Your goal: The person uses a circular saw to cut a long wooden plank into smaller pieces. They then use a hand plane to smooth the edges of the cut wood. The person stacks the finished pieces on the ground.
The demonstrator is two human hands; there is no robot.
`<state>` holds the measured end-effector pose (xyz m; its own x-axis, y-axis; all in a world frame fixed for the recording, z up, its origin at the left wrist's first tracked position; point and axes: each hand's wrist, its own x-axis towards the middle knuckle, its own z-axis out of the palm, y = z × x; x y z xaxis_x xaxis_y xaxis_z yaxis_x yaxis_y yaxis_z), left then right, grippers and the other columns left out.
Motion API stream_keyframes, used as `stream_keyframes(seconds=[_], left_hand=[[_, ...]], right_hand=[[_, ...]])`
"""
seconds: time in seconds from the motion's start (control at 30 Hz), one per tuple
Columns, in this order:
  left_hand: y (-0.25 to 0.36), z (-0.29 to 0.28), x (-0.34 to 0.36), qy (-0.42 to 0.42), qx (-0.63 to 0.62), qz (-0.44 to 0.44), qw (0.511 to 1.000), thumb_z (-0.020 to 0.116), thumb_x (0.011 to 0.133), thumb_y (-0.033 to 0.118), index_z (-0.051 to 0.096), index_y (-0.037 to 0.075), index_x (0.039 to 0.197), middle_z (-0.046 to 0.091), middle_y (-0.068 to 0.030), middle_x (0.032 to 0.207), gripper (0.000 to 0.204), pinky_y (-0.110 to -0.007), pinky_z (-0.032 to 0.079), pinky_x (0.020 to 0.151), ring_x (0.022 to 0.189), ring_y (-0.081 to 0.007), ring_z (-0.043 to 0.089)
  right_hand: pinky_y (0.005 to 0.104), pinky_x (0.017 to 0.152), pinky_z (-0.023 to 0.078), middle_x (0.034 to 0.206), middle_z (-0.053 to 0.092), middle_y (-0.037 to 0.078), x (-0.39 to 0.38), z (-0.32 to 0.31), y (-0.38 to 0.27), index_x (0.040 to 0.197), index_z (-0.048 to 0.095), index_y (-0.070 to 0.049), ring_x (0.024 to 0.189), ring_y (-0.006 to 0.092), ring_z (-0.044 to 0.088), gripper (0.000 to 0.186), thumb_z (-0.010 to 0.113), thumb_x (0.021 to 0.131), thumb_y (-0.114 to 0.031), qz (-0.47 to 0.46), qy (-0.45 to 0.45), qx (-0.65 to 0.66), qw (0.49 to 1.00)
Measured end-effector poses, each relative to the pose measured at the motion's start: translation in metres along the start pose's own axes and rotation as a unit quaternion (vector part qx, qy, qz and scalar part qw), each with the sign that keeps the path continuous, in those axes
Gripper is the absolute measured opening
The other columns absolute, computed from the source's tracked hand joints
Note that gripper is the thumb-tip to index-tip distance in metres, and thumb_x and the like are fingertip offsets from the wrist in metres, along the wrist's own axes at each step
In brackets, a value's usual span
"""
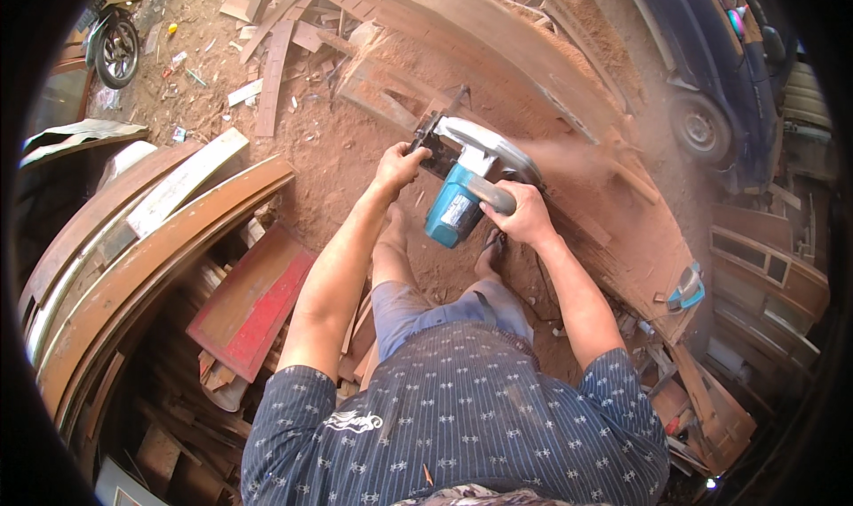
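In the head view I hold a teal and silver circular saw [458,206] over dusty wooden boards [506,71]. My left hand [398,164] is closed on a black fitting [426,137] at the saw's front left. My right hand [524,213] is wrapped round the saw's rear handle [493,195]. A pale plume of dust trails from the blade guard toward the right. The blade itself is hidden under the guard. My bare legs and feet are beneath the saw, on reddish, sawdust-covered ground.
Curved timbers [169,231] and a red panel [231,328] are piled at my left. A motorcycle wheel [115,53] stands top left. A dark blue vehicle [737,79] is at upper right, above stacked frames [769,284]. A blue-grey tool [684,288] lies on the board's right end.
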<state>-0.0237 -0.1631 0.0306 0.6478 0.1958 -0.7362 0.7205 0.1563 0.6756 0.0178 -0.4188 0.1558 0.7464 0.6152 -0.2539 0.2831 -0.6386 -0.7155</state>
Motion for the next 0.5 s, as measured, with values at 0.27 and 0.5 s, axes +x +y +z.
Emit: stream_keyframes(seconds=[0.27,0.5], left_hand=[[0.002,-0.030,0.013,-0.008,-0.011,-0.003,1.000,0.074,0.087,0.033,0.068,0.003,0.103,0.060,-0.0005,0.078,0.035,-0.028,0.048,0.060,0.067,-0.0114,0.058],[0.009,-0.045,0.016,-0.003,-0.010,0.000,1.000,0.073,0.087,0.033,0.068,0.002,0.103,0.059,-0.0009,0.077,0.035,-0.028,0.046,0.058,0.065,-0.0115,0.056]], right_hand=[[0.0387,0.072,0.053,0.084,0.069,0.017,0.022,0.015,-0.014,0.094,0.071,-0.001,0.075,0.0325,0.067,0.024,0.079,0.080,-0.019,-0.036,0.025,0.006,0.999],[0.0389,0.073,0.053,0.085,0.070,0.017,0.034,0.021,-0.021,0.096,0.071,-0.001,0.076,0.0334,0.067,0.025,0.079,0.080,-0.019,-0.033,0.018,0.010,0.999]])
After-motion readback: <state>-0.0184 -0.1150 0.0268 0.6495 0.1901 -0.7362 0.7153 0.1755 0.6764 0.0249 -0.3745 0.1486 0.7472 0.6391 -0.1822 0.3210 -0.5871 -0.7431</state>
